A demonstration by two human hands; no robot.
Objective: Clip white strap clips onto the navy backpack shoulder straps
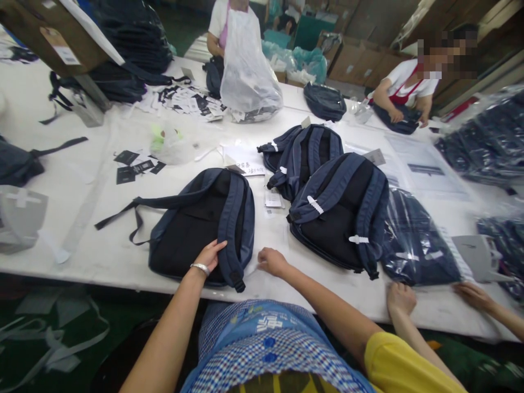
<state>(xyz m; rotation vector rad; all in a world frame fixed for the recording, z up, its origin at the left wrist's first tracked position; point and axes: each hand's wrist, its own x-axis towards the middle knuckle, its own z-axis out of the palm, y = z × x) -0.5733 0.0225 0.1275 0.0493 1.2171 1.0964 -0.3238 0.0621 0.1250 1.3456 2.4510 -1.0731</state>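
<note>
A dark blue backpack (188,240) lies on the white table in front of me, its black back panel and straps facing up. My left hand (208,256), with a silver bracelet at the wrist, grips the edge of its right shoulder strap (232,218); some fingers are hidden. The left strap (172,201) trails off toward the left. Just right of the bag, my right hand (272,262) is closed in a pinch over the table, near a pale bit too unclear to name. Beside it lies another backpack (339,213) with white clips on its straps.
More backpacks (311,147) lie behind, and a plastic-wrapped one (417,240) sits at the right near a co-worker's hands (401,298). Black tags (137,166) are scattered left of centre. Two people work across the table, one with a large plastic bag (249,65). Wrapped backpacks (487,131) are stacked far right.
</note>
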